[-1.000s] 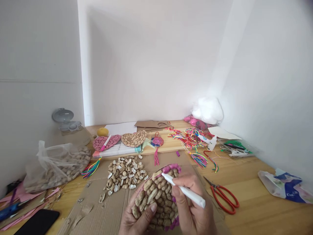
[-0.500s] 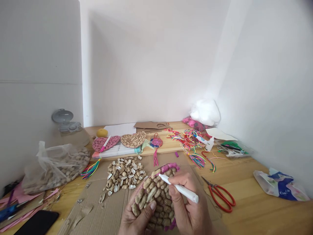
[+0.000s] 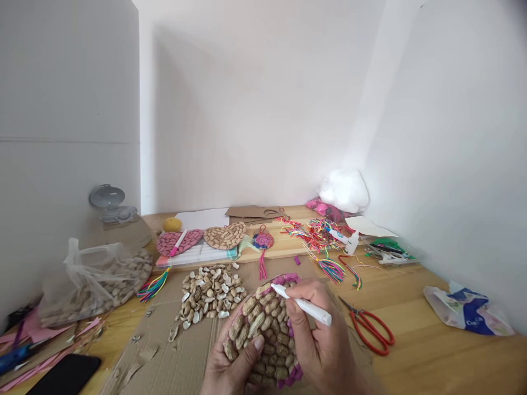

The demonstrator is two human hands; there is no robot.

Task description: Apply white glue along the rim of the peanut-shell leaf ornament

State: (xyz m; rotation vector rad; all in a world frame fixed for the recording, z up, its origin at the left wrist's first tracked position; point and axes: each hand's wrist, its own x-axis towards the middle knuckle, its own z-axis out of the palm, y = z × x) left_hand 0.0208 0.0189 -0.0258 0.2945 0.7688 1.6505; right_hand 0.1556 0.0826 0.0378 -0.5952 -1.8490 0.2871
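Note:
My left hand [image 3: 236,359] grips the lower left edge of a board covered in peanut shells [image 3: 269,329], its thumb pressed on top of the shells. Some shells along the board's upper and right rim are coloured purple-pink; most are plain tan. A white marker [image 3: 307,307] is held in my right hand [image 3: 319,334] like a pen, its tip touching or very near a shell at the upper rim. Loose peanut shells [image 3: 212,293] lie in a pile beyond my left hand. The board's lower right part is partly behind my right hand.
Cardboard [image 3: 173,351] covers the table under the work. Red-handled scissors [image 3: 370,326] lie to the right, near a tissue pack [image 3: 469,310]. A bag of peanuts [image 3: 99,285] and a phone [image 3: 63,374] are on the left. Coloured threads [image 3: 317,233] and shell-covered hearts [image 3: 225,235] lie at the back.
The marker tip has moved slightly up and to the right along the upper rim, with my right hand. My left hand keeps its hold on the board, and the view has shifted a little.

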